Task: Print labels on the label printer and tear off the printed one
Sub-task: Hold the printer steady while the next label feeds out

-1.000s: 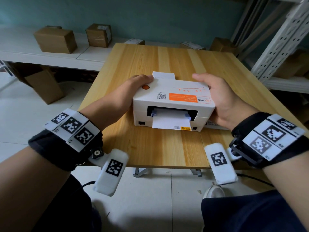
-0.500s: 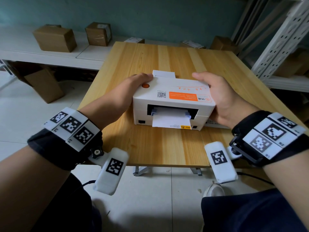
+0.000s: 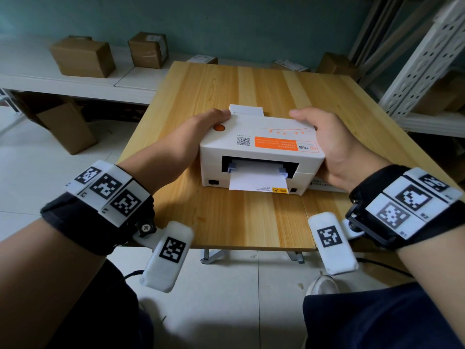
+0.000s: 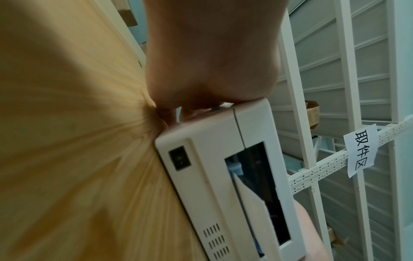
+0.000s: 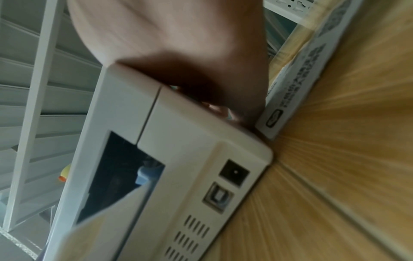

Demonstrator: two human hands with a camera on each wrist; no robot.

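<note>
Unmoved, both hands (image 3: 334,144) grip the label printer (image 3: 261,149).

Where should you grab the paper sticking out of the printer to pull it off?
Probably pinch the label at its free front edge, coming from the near side. That strip hangs clear of the label printer slot with nothing on it. The left hand and right hand grip the printer's two sides, so one would have to let go first.

Matt white plastic printer (image 3: 261,149) on smooth, pale wood table (image 3: 251,222).
</note>
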